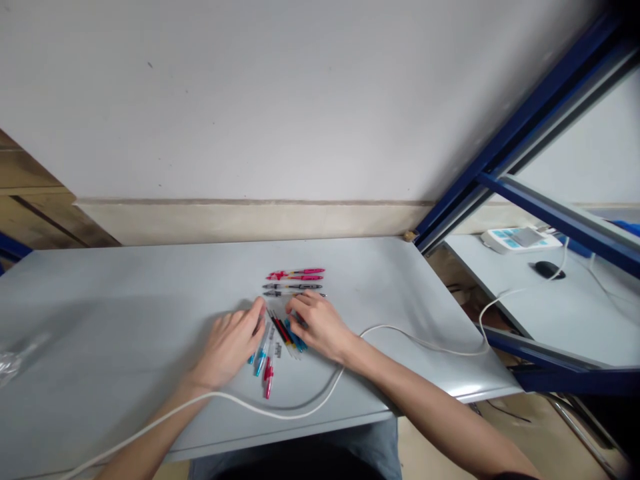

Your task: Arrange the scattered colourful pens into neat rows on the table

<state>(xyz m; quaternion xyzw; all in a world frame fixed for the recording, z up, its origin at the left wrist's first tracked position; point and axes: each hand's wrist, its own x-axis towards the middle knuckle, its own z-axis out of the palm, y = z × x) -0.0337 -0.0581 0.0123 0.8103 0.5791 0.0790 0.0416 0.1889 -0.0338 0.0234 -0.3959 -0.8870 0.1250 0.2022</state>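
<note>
My left hand [234, 341] rests at the left of a loose group of pen parts, its fingers bent and slightly apart. Beside it lie clear pen barrels with blue grips [261, 357] and one with a red grip [269, 375]. My right hand [320, 325] arches over the group's right side, thumb and forefinger apart. Blue pen parts [296, 337] lie partly hidden beneath it. Between the hands are several thin pen refills [281, 328], slanting side by side. Farther back, two pink pens [300, 274] and two black pens [293, 287] lie in a row.
A white cable [280, 417] runs across the grey table [150, 300] and over my left forearm. Crumpled clear plastic [9, 363] is at the far left. Beyond a blue frame [500, 147], a black mouse [549, 269] and a white device [520, 239] stand on another table.
</note>
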